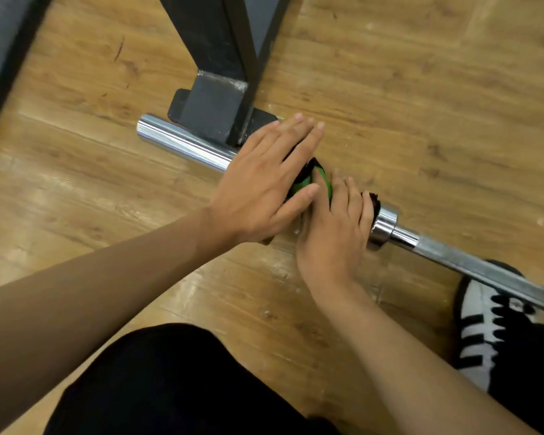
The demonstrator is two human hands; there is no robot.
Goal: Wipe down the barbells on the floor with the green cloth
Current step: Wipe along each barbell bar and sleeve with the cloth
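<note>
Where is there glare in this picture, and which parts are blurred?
Head view: bright glare streaks on the chrome barbell; pale sheen on the wooden floor; the shoe at the right edge is smeared by blur; the green cloth is fairly sharp.

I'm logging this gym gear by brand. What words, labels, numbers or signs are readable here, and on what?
None: no readable text shows in this view.
The barbell is bare chrome with no visible engraving.
The green cloth is mostly covered by the left hand and right hand; no print shows.
The shoe has black stripes but no lettering.
The black rack foot is plain.
</note>
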